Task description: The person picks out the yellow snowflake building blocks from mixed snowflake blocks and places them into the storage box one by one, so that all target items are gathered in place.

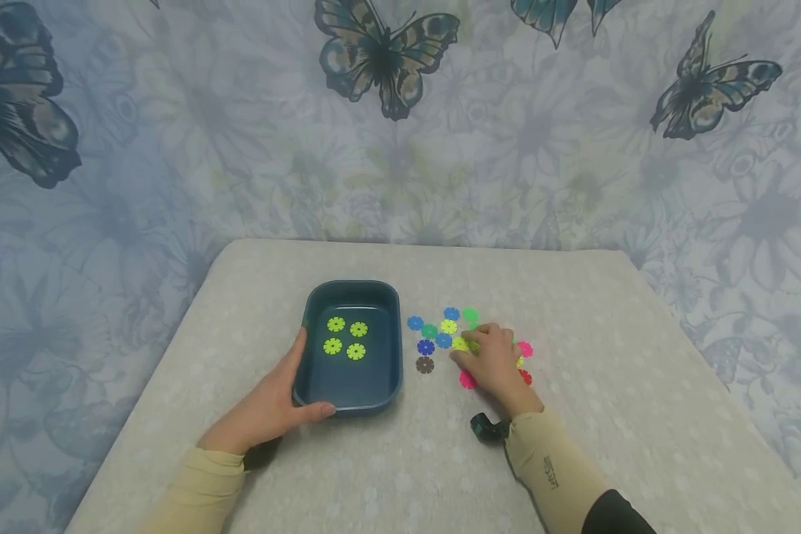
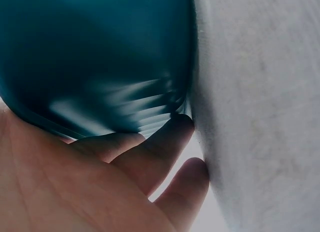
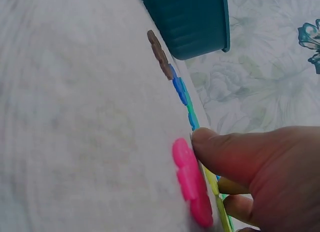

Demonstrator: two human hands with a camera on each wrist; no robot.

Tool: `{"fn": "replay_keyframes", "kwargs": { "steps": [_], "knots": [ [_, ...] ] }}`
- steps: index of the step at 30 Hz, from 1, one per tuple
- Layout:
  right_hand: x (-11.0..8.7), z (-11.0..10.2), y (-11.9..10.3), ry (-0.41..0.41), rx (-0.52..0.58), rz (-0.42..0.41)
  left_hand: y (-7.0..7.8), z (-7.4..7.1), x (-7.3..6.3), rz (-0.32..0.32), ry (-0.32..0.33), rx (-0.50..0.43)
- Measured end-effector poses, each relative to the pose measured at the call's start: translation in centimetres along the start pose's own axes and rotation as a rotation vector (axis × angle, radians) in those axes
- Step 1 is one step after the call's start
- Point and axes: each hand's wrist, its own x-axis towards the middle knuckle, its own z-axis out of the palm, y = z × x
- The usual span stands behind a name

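A dark teal plastic basin (image 1: pixel 347 389) holds several yellow flower-shaped discs (image 1: pixel 356 351), laid flat on its floor. My left hand (image 1: pixel 274 397) grips the basin's left side, thumb at the near rim; the left wrist view shows fingers (image 2: pixel 160 147) against its outer wall. My right hand (image 1: pixel 497 363) is over the loose discs to the right, its thumb and fingertips apart beside a yellow disc (image 1: pixel 460 343) on the table. Its palm hides part of the pile. In the right wrist view, a pink disc (image 3: pixel 191 184) lies beside the thumb (image 3: pixel 220 149).
Blue discs (image 1: pixel 443 340), green discs (image 1: pixel 470 315), a brown disc (image 1: pixel 425 365) and a red disc (image 1: pixel 525 377) lie around the right hand. A black wrist-worn device (image 1: pixel 487 429) is by the right cuff. The cloth-covered table (image 1: pixel 400 475) meets a butterfly-patterned wall covering behind.
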Motion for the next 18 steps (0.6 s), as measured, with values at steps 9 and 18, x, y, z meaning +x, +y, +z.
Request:
{"fn": "replay_keyframes", "kwargs": {
  "steps": [9,18],
  "knots": [
    [-0.05,0.40,0.14,0.026,0.042,-0.025,-0.08,-0.02,-0.02,0.008,-0.003,-0.024],
    [0.24,0.50,-0.02,0.021,0.023,-0.012,0.09,0.02,0.02,0.008,-0.008,-0.023]
  ]
}}
